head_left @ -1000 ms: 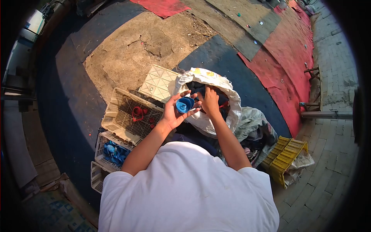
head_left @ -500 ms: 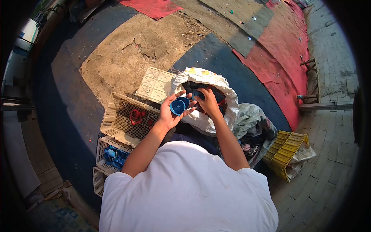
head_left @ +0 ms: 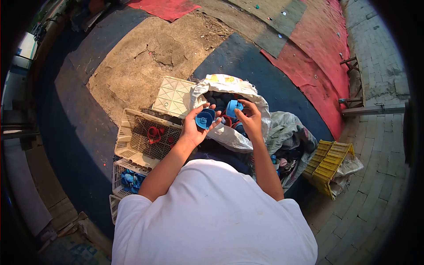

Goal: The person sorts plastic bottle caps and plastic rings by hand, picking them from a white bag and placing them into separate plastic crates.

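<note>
While the person bends over the work area, the left hand (head_left: 195, 127) sits at centre frame, palm up. Its fingers curl loosely around the stacked blue caps (head_left: 204, 119), which number two as far as can be seen, one nested partly over the other. The right hand (head_left: 250, 119) is just right of it, with thumb and fingertips pinched on the single blue cap (head_left: 232, 107). That cap is held over the mouth of the white sack (head_left: 229, 137). The two hands are near each other but do not touch.

One white sack stands open at centre, above the hands, with dark and blue pieces visible inside; their count cannot be told. One grey sack (head_left: 289, 132) lies against its right side.

Three cream lattice crates run down the left of centre:
- The upper crate (head_left: 132, 145) holds at least two red pieces (head_left: 154, 134).
- The middle crate (head_left: 118, 170) holds a cluster of blue pieces (head_left: 131, 179).
- The lower crate (head_left: 114, 204) shows only a corner.

One cream ribbed panel (head_left: 174, 96) lies flat between the upper crate and the white sack. One yellow crate (head_left: 330, 168) lies tilted at lower right, well apart from the hands.
</note>
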Tool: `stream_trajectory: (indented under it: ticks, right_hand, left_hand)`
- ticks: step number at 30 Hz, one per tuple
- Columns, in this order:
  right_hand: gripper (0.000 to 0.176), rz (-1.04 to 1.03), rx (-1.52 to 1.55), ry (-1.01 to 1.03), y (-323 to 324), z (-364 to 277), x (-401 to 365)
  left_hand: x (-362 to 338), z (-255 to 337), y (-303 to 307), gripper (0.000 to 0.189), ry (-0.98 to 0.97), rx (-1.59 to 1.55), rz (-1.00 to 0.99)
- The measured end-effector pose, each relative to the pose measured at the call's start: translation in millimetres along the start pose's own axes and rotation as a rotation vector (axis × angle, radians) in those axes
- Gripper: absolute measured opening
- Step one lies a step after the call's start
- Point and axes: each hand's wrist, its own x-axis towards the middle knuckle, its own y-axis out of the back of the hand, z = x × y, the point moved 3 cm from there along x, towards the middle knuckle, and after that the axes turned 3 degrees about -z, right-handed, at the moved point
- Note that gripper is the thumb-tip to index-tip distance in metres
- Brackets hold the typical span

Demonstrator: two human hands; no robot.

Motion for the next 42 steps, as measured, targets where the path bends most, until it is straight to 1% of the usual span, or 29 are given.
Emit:
stream_trajectory:
  ticks: [2,5,11,14,16,17,20,21,24,27,30,33,36,39,40,42]
  right_hand:
    - [0.038,-0.02,0.176,-0.074,0,-16,-8]
    - [0.036,-0.032,0.298,-0.097,0,-30,-15]
    - [0.035,-0.053,0.308,-0.061,-5,-60,-22]
    - [0.034,-0.097,0.215,0.031,-9,-72,-22]
    - [0.033,-0.105,0.095,0.012,-10,-76,-25]
    - [0.032,-0.111,0.035,0.003,-11,-78,-26]
    - [0.031,-0.132,-0.141,0.047,-16,-96,-30]
    - [0.03,-0.157,-0.166,0.075,-19,-105,-32]
    - [0.029,-0.183,-0.17,0.158,-22,-102,-32]
    - [0.03,-0.165,-0.108,0.164,-25,-104,-35]
    - [0.032,-0.118,-0.081,0.11,-20,-95,-33]
    - [0.035,-0.038,0.186,0.106,-12,-93,-30]
    - [0.038,-0.031,0.23,0.209,-10,-102,-32]
    - [0.039,-0.134,-0.047,0.41,-19,-119,-39]
    - [0.039,-0.165,-0.186,0.49,-25,-128,-43]
    - [0.039,-0.199,-0.314,0.764,-40,-135,-44]
  left_hand:
    - [2,-2,-4,0.03,0.0,0.036,0.014]
    - [3,-4,-12,0.03,0.021,0.07,0.025]
    - [7,-9,-19,0.032,0.07,0.12,0.024]
    - [4,-13,-27,0.038,0.09,0.155,0.001]
    - [3,-15,-29,0.04,0.093,0.195,-0.029]
    - [5,-16,-29,0.051,0.11,0.184,-0.058]
    - [7,-20,-26,0.061,0.088,0.25,-0.182]
    - [7,-20,-27,0.062,0.081,0.255,-0.174]
    - [7,-20,-25,0.063,0.067,0.268,-0.156]
    - [9,-19,-18,0.059,0.056,0.256,-0.143]
    - [9,-15,-17,0.056,0.037,0.207,-0.116]
    - [11,-11,-16,0.053,0.007,0.17,-0.091]
    - [10,-9,-18,0.055,-0.003,0.142,-0.069]
    - [3,-10,-28,0.054,-0.026,0.095,-0.113]
    - [5,-10,-23,0.053,-0.019,0.096,-0.129]
    - [9,-9,-15,0.052,-0.006,0.098,-0.16]
